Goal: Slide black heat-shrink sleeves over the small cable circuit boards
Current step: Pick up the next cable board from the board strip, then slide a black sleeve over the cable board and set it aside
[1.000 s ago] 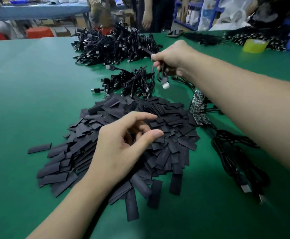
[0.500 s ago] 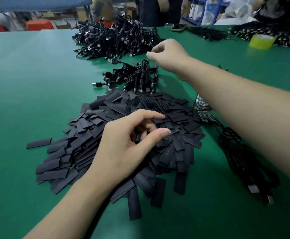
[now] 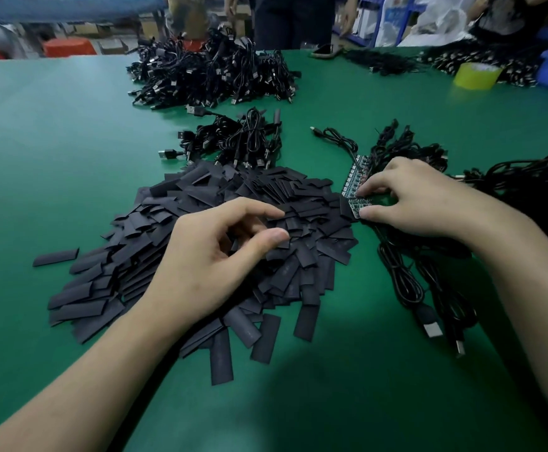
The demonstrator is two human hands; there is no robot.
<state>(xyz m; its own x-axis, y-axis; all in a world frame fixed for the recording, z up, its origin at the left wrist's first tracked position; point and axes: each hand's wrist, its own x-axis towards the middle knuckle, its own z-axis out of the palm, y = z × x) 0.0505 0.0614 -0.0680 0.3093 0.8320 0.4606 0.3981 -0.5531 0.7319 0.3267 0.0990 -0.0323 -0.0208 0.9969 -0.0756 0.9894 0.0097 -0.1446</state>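
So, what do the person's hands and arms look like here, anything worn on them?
Both are bare. The left hand and right hand show no gloves or rings. The left forearm and right forearm are uncovered to the frame edge: no sleeves, watch or wrist strap in view.

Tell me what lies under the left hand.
The sleeve pile lies under the left hand, spreading out past it on the green table. The palm covers the sleeves directly beneath, so whether its curled fingers hold one cannot be seen.
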